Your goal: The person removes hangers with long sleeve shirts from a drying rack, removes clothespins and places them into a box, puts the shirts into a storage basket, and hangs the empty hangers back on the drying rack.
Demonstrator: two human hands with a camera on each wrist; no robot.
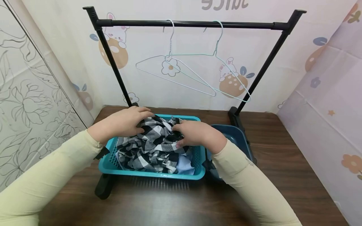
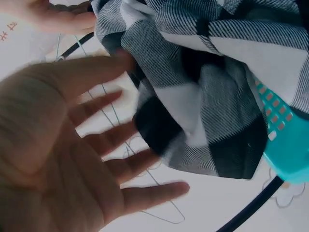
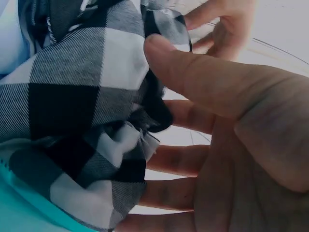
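Observation:
A crumpled black, grey and white checked garment lies heaped in a turquoise basket. At its upper left is my left hand, palm towards the cloth. In the left wrist view the left fingers are spread and nearly straight beside a fold. On the other side, my right hand touches the garment. The right wrist view has its thumb at the cloth's edge and the straight fingers reaching partly behind it, tips hidden. Light blue cloth shows beneath the garment.
A black rack stands over the basket. From its bar hang a white hanger and a mint green hanger. Right of the turquoise basket sits a dark blue basket, partly behind my right arm. Both stand on a brown wooden table.

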